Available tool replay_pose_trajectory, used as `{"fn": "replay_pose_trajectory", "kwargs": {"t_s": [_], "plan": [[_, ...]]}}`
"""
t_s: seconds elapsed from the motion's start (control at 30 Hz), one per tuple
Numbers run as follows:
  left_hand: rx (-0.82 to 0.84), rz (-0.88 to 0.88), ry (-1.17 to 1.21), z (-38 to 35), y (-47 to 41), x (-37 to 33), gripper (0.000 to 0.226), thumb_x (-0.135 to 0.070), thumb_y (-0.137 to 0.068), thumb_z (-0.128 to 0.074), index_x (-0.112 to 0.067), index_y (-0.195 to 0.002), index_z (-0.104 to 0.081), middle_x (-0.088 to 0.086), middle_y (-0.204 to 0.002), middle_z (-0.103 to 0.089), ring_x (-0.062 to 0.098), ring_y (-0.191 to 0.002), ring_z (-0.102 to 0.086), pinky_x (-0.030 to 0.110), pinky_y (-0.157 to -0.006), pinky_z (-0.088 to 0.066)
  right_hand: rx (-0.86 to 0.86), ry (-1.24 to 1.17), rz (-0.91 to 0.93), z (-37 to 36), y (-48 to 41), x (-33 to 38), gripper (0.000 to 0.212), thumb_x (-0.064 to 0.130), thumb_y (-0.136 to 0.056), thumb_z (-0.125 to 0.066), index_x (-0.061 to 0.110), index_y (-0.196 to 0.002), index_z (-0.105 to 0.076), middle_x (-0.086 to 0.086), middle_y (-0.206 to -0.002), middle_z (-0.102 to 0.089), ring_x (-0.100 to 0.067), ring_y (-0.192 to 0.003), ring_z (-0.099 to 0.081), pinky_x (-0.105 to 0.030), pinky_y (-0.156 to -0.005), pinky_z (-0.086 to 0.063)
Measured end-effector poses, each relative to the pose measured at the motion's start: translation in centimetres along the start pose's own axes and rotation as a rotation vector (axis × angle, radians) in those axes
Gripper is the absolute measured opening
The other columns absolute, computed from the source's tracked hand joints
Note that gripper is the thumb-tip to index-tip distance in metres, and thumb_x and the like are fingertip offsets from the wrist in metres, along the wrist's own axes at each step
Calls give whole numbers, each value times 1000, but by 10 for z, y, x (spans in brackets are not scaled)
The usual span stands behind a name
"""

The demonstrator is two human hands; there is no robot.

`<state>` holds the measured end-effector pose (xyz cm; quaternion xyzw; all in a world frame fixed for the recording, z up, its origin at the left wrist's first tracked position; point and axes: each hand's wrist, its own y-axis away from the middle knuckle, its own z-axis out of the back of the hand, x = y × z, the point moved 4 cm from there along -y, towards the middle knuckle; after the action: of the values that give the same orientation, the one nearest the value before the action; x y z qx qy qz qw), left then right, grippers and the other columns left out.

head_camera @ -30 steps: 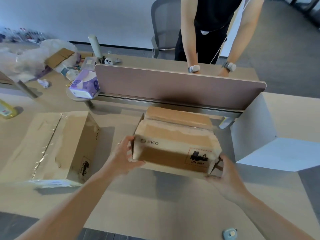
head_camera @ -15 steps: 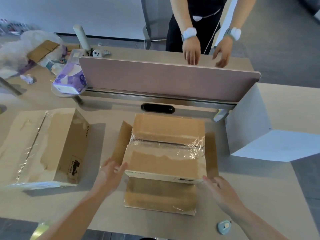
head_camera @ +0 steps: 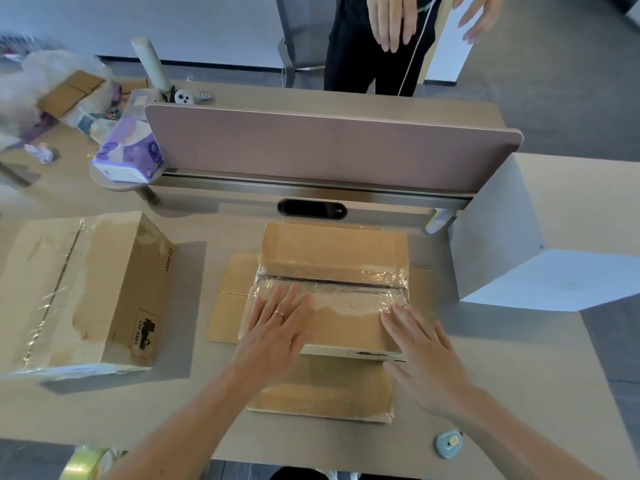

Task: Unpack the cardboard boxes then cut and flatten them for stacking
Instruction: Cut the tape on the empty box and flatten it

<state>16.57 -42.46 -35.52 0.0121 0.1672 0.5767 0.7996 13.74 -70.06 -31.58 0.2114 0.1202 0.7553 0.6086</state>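
Brown cardboard box [head_camera: 332,247] with a clear-taped top seam sits mid-worktop [head_camera: 502,341], flaps splayed. Left hand [head_camera: 277,327] and right hand [head_camera: 426,348] lie flat on it, fingers straight, no grip. Probably steadying before cutting; next, slit the tape, perhaps with the small pale-blue round tool [head_camera: 449,444].

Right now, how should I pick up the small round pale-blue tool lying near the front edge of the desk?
Pinch the small round pale-blue tool across its rim from above, probably with the right hand: it lies flat on the beige desk, disc-like, on that hand's side.
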Motion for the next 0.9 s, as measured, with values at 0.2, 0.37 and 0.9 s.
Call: {"fn": "replay_pose_trajectory", "kwargs": {"t_s": [0.2, 0.37, 0.9], "plan": [[-3, -17, -4, -1, 9, -3, 64, -56, -102, -6, -36, -162, 2, -7, -170, 13, 15, -154, 25, 44, -124, 14, 0, 22, 13, -7, 8, 0, 78, 53, -103, -38, 36, -158, 15, 15, -163, 27, -11, -151, 25, -44, -127, 0], [-10, -16, -39, -4, 22, -6, 62, -55, -104, -9, -36, -162, 5, -10, -169, 16, 14, -154, 25, 43, -125, 14, 10, -40, 52, -12, 19, -7, 71, 52, -105, -35, 39, -158, 11, 20, -162, 28, -6, -149, 28, -43, -127, 1], [40, -7, -170, -23, -24, -117, 68, -63, -101, -1, -34, -161, 13, 0, -169, 22, 26, -154, 25, 62, -123, 7, -197, -506, -392, -74, 120, -124, 28, 39, -92, -66, 29, -115, -54, 14, -105, -57, -14, -102, -59, -34, -85, -47]]}}
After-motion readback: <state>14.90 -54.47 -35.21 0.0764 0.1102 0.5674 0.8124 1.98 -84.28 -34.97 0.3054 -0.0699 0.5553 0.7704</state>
